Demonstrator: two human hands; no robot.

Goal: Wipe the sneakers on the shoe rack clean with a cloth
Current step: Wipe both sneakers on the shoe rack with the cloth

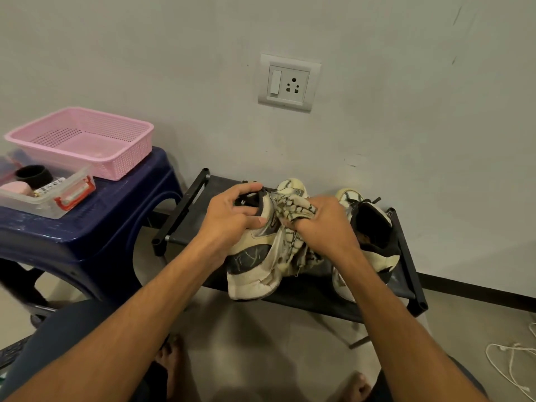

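left hand (232,216) has its fingers curled round the near sneaker (255,256) collar to steady it on the rack (406,285); right hand (324,224) fingers bunch the cloth (295,210) against its side for scrubbing

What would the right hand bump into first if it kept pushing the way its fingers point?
Probably the left sneaker: the right hand presses the patterned cloth toward its side. Depth is hard to judge.

Your single head camera looks forward and down, close over the shoe rack (304,297), facing the wall (406,111).
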